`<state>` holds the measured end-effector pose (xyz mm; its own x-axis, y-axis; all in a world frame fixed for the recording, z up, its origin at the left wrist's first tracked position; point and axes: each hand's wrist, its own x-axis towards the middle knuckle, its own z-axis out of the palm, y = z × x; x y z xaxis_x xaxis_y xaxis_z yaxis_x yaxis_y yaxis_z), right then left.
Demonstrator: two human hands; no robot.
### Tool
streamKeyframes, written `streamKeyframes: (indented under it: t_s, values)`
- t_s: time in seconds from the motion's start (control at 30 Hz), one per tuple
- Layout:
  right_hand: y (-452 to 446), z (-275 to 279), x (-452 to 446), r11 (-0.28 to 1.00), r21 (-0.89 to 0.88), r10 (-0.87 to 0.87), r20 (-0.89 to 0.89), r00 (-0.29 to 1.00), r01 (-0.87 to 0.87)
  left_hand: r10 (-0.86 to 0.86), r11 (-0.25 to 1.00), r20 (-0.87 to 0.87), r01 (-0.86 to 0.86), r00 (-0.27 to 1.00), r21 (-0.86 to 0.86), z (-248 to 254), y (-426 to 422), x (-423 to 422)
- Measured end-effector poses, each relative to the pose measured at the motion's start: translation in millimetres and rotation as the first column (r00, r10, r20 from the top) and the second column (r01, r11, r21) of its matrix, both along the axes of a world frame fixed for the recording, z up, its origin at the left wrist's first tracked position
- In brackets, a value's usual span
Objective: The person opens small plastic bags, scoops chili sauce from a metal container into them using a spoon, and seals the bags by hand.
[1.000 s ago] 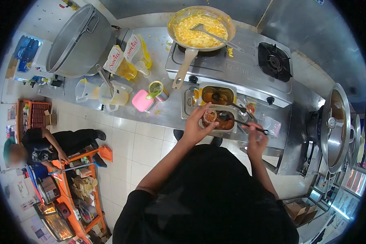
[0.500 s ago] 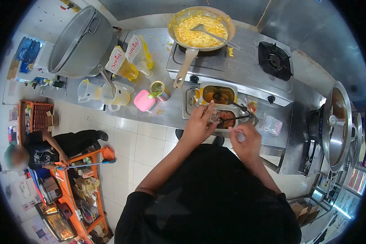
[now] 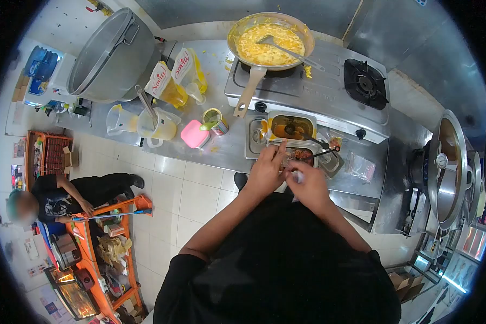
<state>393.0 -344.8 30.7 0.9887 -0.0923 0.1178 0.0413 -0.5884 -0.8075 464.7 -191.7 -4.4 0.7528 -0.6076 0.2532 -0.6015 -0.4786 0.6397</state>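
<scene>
My left hand (image 3: 266,171) is closed round a small clear cup (image 3: 287,157) at the front edge of a metal container (image 3: 311,147) of chunky red sauce, and its fingers hide part of the cup. My right hand (image 3: 310,186) meets it there, fingers pinched at the cup on something small and clear that I cannot make out. A black-handled spoon (image 3: 325,153) rests in the red sauce. Just behind, another metal container (image 3: 291,127) holds orange-brown sauce and a black ladle (image 3: 314,141).
A pan (image 3: 270,43) of yellow food with a spatula sits on the stove (image 3: 318,92), its handle toward me. Left are a pink-lidded box (image 3: 194,134), an open can (image 3: 216,121), jugs (image 3: 157,127) and oil pouches (image 3: 166,85). A person (image 3: 54,197) sits at far left.
My right hand let go of the black-handled spoon, which stays in the red sauce, and moved left to the cup with something clear. My left hand still holds the cup.
</scene>
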Motion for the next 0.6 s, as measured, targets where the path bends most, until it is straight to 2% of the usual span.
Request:
streamKeyframes:
  t_s: [0.03, 0.1, 0.13, 0.2, 0.23, 0.3, 0.33, 0.4, 0.47, 0.5, 0.53, 0.6]
  values:
    - [0.0, 4.6, -1.6, 1.0, 0.0, 0.001, 0.004, 1.0, -0.001, 0.014, 1.0, 0.012, -0.014, 1.0, 0.002, 0.6, -1.4, -0.6]
    - [-0.1, 18.9, -3.7, 0.984, -0.09, -0.172, -0.259, 0.95, 0.154, 0.031, 1.0, 0.031, -0.031, 0.999, 0.003, 2.3, -1.9, 1.4]
    - [-1.5, 18.4, -2.2, 0.985, -0.091, -0.167, -0.255, 0.952, 0.148, 0.042, 0.999, 0.011, -0.041, 0.999, -0.021, 2.5, -1.9, 1.9]
    - [-6.0, 13.1, -4.7, 0.947, 0.102, -0.271, -0.252, 0.929, 0.304, 0.055, 0.997, -0.017, -0.056, 0.998, -0.045, 0.3, -1.9, -1.3]
    - [-7.0, 2.5, -3.8, 0.947, 0.101, -0.273, -0.252, 0.929, 0.305, 0.058, 0.996, -0.03, -0.06, 0.998, -0.072, -1.8, -2.3, -2.2]
    - [-7.7, -19.1, 2.1, 0.986, -0.013, -0.168, -0.027, 0.985, 0.168, 0.057, 0.993, -0.041, -0.061, 0.998, -0.099, -2.3, -3.7, -3.6]
    - [-8.8, -20.9, 2.1, 0.986, -0.011, -0.169, -0.024, 0.985, 0.169, 0.053, 0.992, -0.1, -0.064, 0.994, -0.112, -1.3, -3.7, -4.4]
    - [-8.7, -20.7, 3.7, 0.985, 0.097, -0.13, -0.107, 0.986, 0.14, 0.052, 0.99, -0.154, -0.071, 0.987, -0.123, 3.5, -1.8, -5.3]
    - [-15.1, -23.7, 6.3, 0.983, 0.123, -0.13, -0.065, 0.989, 0.137, -0.048, 0.927, -0.486, -0.142, 0.873, -0.348, 11.3, -1.5, -6.1]
    - [-18.2, -23.4, 7.4, 0.98, 0.146, -0.132, -0.027, 0.991, 0.135, -0.053, 0.927, -0.487, -0.138, 0.872, -0.348, 8.4, -1.3, -6.9]
    - [-20.8, -21.4, 7.3, 0.979, 0.145, -0.138, -0.029, 0.99, 0.141, -0.073, 0.89, -0.521, -0.181, 0.85, -0.419, 2.5, -0.5, -8.1]
    - [-24.4, -14.3, 7.1, 0.965, 0.243, -0.102, 0.019, 0.995, 0.095, -0.098, 0.847, -0.556, -0.223, 0.826, -0.482, -5.3, 3.9, -8.5]
